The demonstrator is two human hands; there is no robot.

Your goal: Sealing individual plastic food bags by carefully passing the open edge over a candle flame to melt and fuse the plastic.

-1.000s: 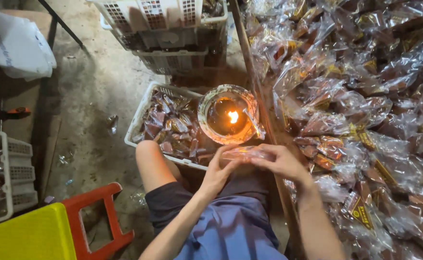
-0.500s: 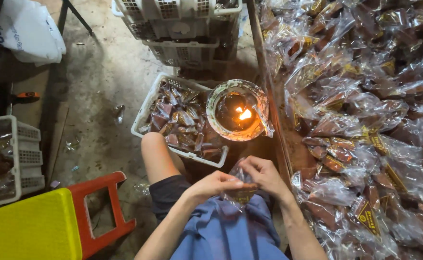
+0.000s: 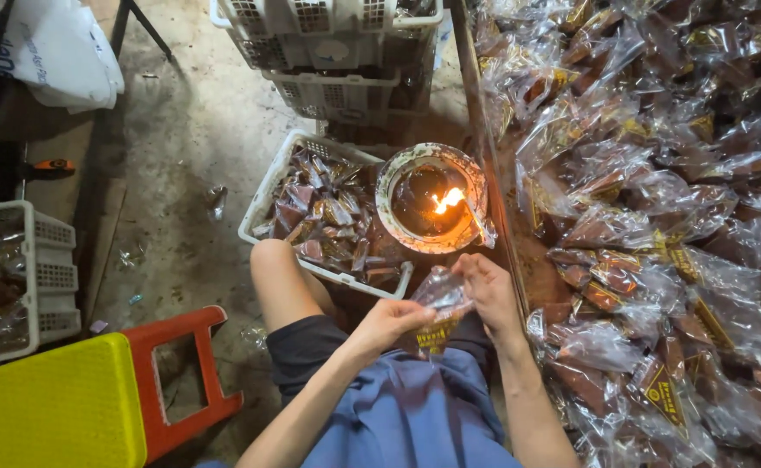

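A small clear plastic packet (image 3: 439,299) with a yellow label at its lower end is held between both hands just above the lap, near the middle of the view. The left hand (image 3: 391,322) is brought in from the lower left, forearm raised, its fingers closed on the packet's lower left side. The right hand (image 3: 489,290) is set to the right of it, wrist bent, fingertips pinched on the packet's upper right edge. Just beyond the hands, a round bowl (image 3: 432,210) with a small flame burning inside is seen, resting at the right end of a white plastic crate (image 3: 263,206) filled with dark, clear-wrapped packets. Farther away, at the top, more white slatted crates (image 3: 328,39) are stacked. The whole right side is taken up by a large heap of packets (image 3: 657,217), triangular and crumpled, of clear film over brown contents, many marked with yellow-and-brown labels. At the near left, a stool (image 3: 94,399) with a yellow seat and a red frame is placed on the concrete floor (image 3: 190,121), and behind it another white crate (image 3: 25,277) with packets is seen at the left edge. A white plastic bag (image 3: 55,52) lies at the far left.
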